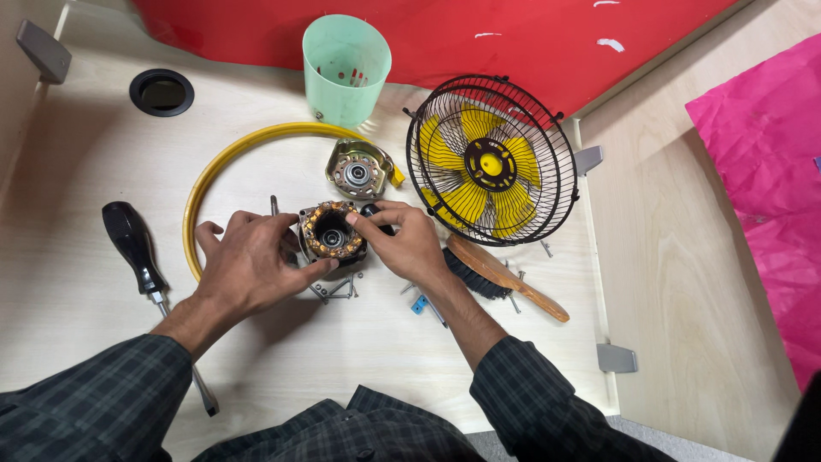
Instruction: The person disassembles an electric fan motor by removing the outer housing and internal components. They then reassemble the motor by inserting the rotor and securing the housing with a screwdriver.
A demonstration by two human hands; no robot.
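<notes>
Centrally: motor stator [332, 231], a round core ringed with copper-coloured windings, open bore facing up, resting on the pale wooden table [85, 171]. It sits between both hands and is gripped from either side.

Left hand [252, 261]: fingers curled round the stator's left and near edge, closed on it, thumb reaching under the front rim.

Right hand [409, 239]: thumb and forefinger pinched on the stator's upper right rim; a small dark part lies behind these fingers, mostly hidden.

Just below the stator: loose screws [338, 289], scattered between the wrists, with a small blue piece [418, 305] near the right wrist.

Just beyond the stator: metal motor end cover [357, 171] with a bearing at its centre, lying flat, apart from the hands.

Around these: yellow ring [198, 197], a curved hoop arcing from the left side to behind the end cover.

Right of the right hand: black wire fan guard [492, 160] enclosing yellow blades, tilted; a wooden-handled brush [505, 275] below it, bristles close to the right forearm.

Left, well apart: black-handled screwdriver [132, 244], shaft pointing toward the person.

Far edge: pale green plastic cup [345, 67], upright, against a red panel [513, 34].
</notes>
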